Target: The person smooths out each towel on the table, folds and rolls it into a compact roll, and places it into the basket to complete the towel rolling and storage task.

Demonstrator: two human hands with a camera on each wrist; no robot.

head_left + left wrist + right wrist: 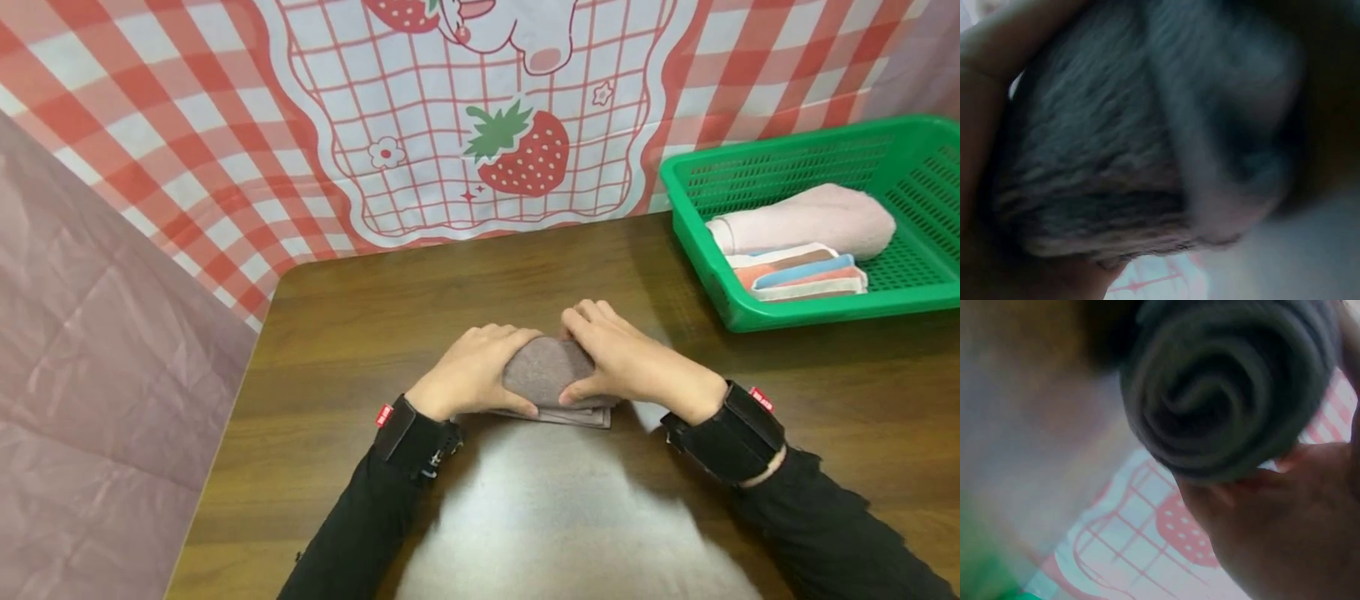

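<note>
At the middle of the brown table (pixel 337 333), both hands curl around a rolled grey-brown towel (pixel 546 371): left hand (pixel 472 373) gripping its 9 o'clock end, right hand (pixel 630 362) its 3 o'clock end. A green basket (pixel 690 242) of folded towels (pixel 806 250) sits at 2 o'clock.

The rolled towel (pixel 545 371) under the fingers was greyish mauve. Beyond the fingertips hung a red-and-white checked cloth (pixel 187 142) printed with a red strawberry (pixel 525 152). To the right of the fingers, a green basket (pixel 757 315) held a pale pink towel (pixel 810 218) and striped ones (pixel 802 273).
</note>
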